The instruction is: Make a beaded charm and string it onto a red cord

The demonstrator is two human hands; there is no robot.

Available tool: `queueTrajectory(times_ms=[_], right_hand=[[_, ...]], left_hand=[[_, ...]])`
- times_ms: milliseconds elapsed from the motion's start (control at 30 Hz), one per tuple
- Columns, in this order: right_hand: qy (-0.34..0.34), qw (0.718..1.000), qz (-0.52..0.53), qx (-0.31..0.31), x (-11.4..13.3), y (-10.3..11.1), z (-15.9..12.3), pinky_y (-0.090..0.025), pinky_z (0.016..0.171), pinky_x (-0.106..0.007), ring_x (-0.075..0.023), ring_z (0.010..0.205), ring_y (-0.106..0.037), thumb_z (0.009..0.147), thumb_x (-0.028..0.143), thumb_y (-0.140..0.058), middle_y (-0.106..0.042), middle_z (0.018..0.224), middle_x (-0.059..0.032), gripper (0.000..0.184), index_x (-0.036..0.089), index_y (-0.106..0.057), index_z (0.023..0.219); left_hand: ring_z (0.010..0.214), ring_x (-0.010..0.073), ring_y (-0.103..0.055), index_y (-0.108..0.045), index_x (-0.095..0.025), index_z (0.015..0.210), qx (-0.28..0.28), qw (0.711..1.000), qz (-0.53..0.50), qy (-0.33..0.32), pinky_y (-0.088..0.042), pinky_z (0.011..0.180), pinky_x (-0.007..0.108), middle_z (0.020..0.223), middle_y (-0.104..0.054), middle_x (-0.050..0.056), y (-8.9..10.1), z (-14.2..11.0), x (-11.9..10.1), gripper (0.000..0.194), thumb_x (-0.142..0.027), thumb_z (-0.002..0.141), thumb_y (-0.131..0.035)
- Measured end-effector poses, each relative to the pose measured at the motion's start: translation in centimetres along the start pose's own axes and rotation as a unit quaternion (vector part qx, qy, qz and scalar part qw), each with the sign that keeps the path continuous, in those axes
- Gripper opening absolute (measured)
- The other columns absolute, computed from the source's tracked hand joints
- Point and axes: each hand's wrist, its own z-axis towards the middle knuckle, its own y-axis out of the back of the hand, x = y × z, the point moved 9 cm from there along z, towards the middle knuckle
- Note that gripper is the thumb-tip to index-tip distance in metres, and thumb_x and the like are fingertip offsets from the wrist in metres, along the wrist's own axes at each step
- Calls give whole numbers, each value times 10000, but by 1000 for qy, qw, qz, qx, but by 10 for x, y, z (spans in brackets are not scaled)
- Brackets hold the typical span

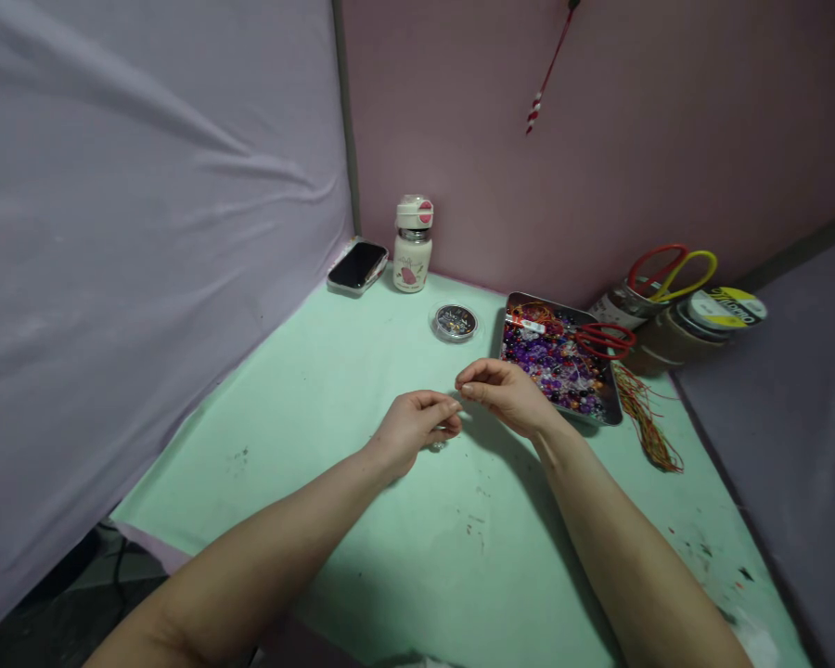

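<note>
My left hand (417, 429) is closed in a pinch over the middle of the table. Below its fingers shows a small pale, shiny piece (438, 445), perhaps beads; its kind is too small to tell. My right hand (502, 393) is pinched as well, just to the right and slightly higher, its fingertips close to those of the left. Whatever lies between its fingers is too fine to make out. Just beyond the right hand stands a metal tray (610, 408) of purple, clear, orange and dark beads (549, 357). Red-handled scissors (604, 340) rest across its right side.
Behind the hands sits a small round clear case (456, 323) with tiny dark and shiny pieces. A phone (358, 267) and a cream bottle (413, 246) stand at the back. Jars (688, 325) with more scissors and a cord bundle (650, 422) are at right.
</note>
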Motion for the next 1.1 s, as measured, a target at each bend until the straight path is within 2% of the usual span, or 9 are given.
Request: queueTrajectory(times_ms=[700, 1100], right_hand=[[12, 1000, -9, -9, 3, 0, 0, -443, 705, -276, -119, 706, -559, 625, 274, -794, -647, 752, 10, 184, 203, -700, 766], [5, 1000, -2, 24, 3, -9, -2, -438, 726, -272, -101, 716, -551, 676, 250, -771, -618, 767, 24, 174, 213, -675, 816]], left_hand=[[664, 122, -600, -659, -134, 744, 2, 1000, -1, 0, -500, 705, 287, 685, -636, 35, 1, 0, 1, 328, -421, 643, -781], [644, 115, -592, -657, -133, 723, -10, 1000, 11, 3, -494, 690, 284, 669, -634, 34, 1, 0, -1, 289, -391, 652, -767]])
